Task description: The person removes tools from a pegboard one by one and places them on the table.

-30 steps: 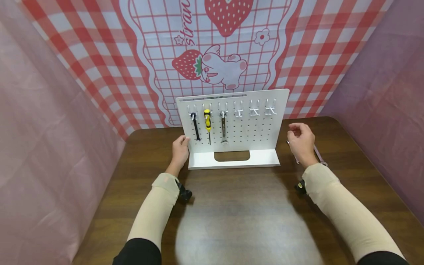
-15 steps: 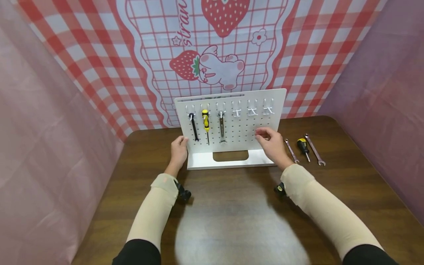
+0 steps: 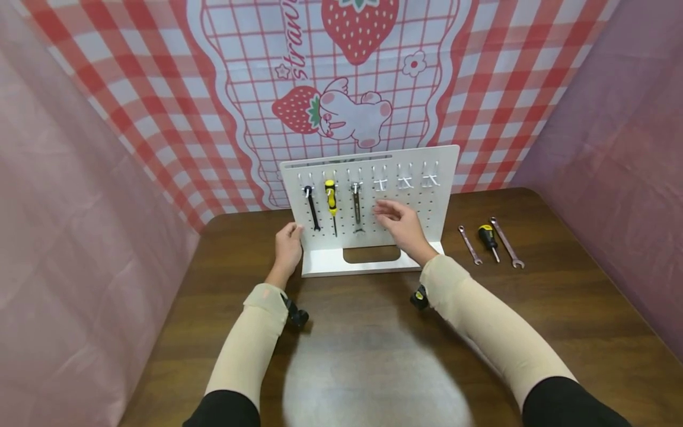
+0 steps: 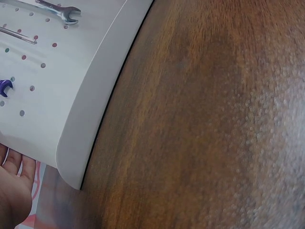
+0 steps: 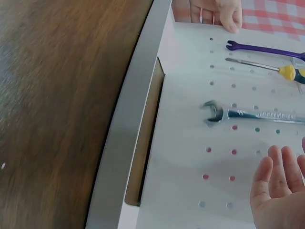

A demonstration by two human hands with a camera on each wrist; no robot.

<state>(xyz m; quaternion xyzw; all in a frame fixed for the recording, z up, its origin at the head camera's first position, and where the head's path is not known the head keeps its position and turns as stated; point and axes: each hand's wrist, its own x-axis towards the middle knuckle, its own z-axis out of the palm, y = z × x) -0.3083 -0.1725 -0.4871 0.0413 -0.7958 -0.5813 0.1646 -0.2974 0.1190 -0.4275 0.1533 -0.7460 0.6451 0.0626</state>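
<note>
The right hand (image 3: 402,228), fingers loosely extended and holding nothing, is before the white pegboard (image 3: 367,194). From it, towards ten o'clock hang a silver wrench (image 3: 357,206), yellow screwdriver (image 3: 331,197) and dark wrench (image 3: 313,212); at twelve, hooks (image 3: 405,182). At nine, the left hand (image 3: 289,248) pinches the board's edge. Near three, a short wrench (image 3: 469,245), black-handled screwdriver (image 3: 487,236) and long wrench (image 3: 505,242) lie on the table (image 3: 352,344).

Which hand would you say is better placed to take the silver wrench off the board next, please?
Probably the right hand: it is in front of the board, beside the silver wrench, and holds nothing. The left hand grips the board's left edge, with the dark wrench and screwdriver hanging between.
</note>
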